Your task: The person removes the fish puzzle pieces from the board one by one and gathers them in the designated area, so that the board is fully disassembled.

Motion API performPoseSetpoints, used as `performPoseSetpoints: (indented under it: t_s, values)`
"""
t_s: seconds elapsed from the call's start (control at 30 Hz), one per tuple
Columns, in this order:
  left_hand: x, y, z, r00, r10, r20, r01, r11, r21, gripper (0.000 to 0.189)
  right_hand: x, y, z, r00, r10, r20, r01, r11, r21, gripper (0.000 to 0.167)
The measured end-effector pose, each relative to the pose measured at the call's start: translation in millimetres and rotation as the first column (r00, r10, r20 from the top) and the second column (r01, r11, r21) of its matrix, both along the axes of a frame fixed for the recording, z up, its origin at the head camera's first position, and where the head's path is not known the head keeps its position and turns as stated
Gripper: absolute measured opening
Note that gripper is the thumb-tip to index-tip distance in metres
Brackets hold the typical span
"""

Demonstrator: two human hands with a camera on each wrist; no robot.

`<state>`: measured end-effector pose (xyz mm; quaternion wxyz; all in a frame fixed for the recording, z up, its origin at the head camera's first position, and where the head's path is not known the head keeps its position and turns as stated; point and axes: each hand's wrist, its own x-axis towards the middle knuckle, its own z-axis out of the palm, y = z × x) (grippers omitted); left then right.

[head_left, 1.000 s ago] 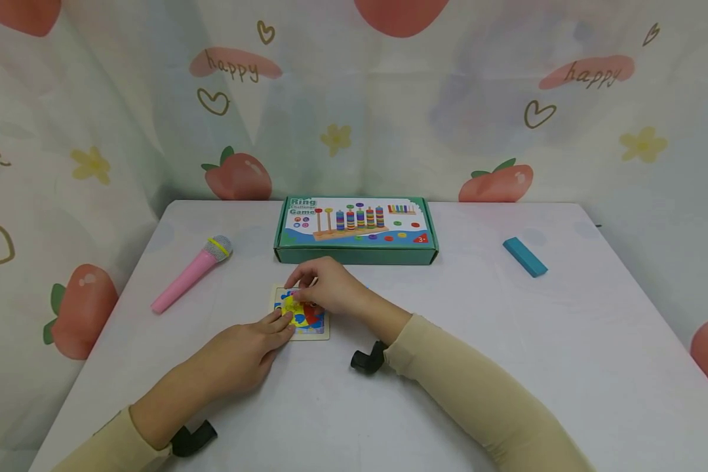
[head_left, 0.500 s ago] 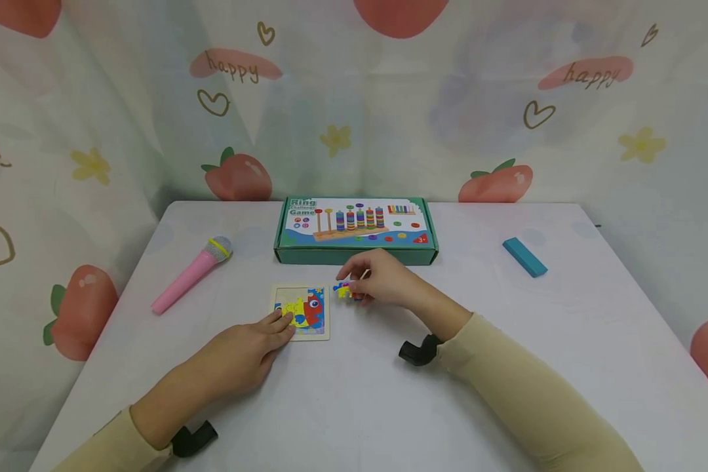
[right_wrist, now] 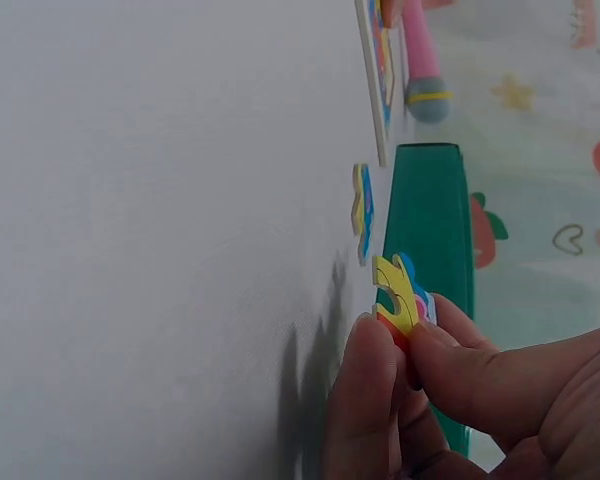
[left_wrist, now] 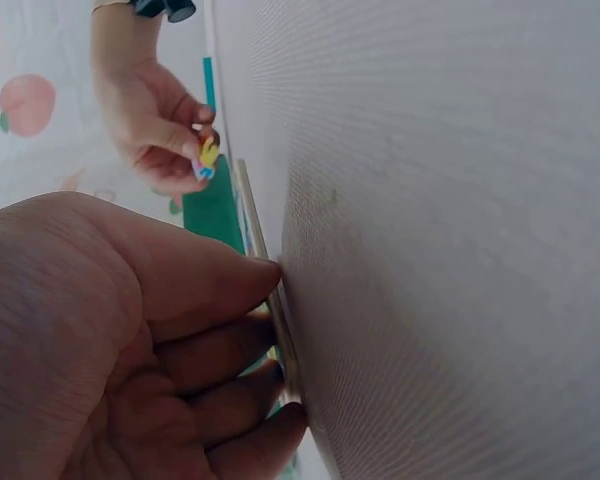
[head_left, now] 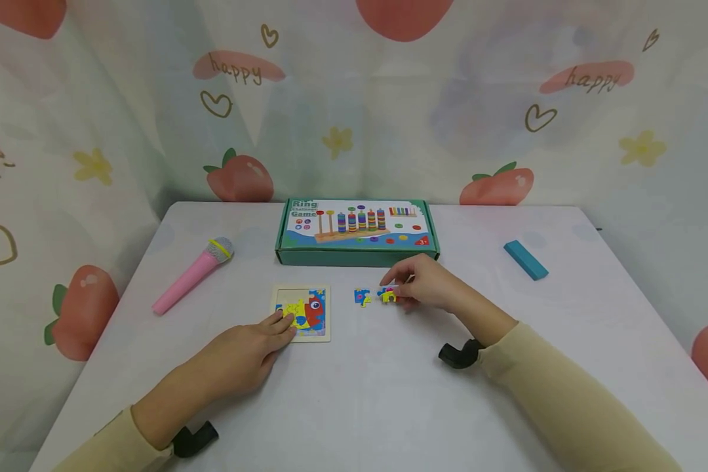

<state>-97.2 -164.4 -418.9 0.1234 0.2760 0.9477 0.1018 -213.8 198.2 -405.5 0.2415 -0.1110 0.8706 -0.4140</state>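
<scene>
A small square puzzle board (head_left: 301, 338) lies flat on the white table, its picture showing a red and yellow figure with a big eye. Bare wood shows along its upper left. My left hand (head_left: 250, 351) rests fingertips on the board's lower left corner; the left wrist view has the thumb at its edge. My right hand (head_left: 427, 283) is off to the right, pinching a yellow, blue and red puzzle piece (right_wrist: 400, 293) between thumb and fingers. Another blue and yellow puzzle piece (head_left: 362, 296) lies on the table between the board and that hand.
Behind the board stands a green Ring Challenge Game box (head_left: 356, 257). A pink toy microphone (head_left: 189, 278) lies at the left, a teal block (head_left: 526, 260) at the right. Patterned cloth (head_left: 401, 131) hangs along the table's back and sides.
My right hand has left the board and moved right with puzzle pieces. One piece now lies on the table; another stays in its fingers. My left hand has kept its place.
</scene>
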Motion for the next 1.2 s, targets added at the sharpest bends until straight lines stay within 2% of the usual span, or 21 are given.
performPoseSetpoints:
  t_s: [0.17,0.3,0.4,0.63,0.93,1.2]
  values:
    - [0.2,0.3,-0.1,1.000,-0.007,0.000,0.007,1.000,0.001,0.049,0.8,13,-3.6,0.999,-0.034,0.041,0.032,0.999,0.027,0.024]
    - [0.3,0.7,0.4,1.000,-0.011,0.001,0.011,1.000,0.002,0.050,1.0,18,-5.1,0.998,-0.048,0.040,0.046,0.998,0.053,0.023]
    - [0.3,0.9,0.6,1.000,-0.006,0.001,0.006,1.000,-0.001,0.050,1.5,19,-5.3,0.999,-0.052,0.004,0.052,0.994,0.093,0.022]
    - [0.2,0.9,-0.7,1.000,0.000,-0.002,0.000,1.000,-0.008,0.051,3.2,11,-8.0,0.986,-0.018,-0.165,0.060,0.965,0.255,0.023]
    - [-0.3,0.0,-1.1,1.000,-0.004,-0.008,0.004,1.000,-0.015,0.051,4.1,7,-11.7,0.979,-0.043,-0.201,0.100,0.954,0.283,0.023]
    - [-0.5,0.0,-0.6,1.000,0.001,-0.004,-0.001,1.000,-0.016,0.051,5.9,5,-10.9,0.975,-0.032,-0.220,0.099,0.949,0.300,0.023]
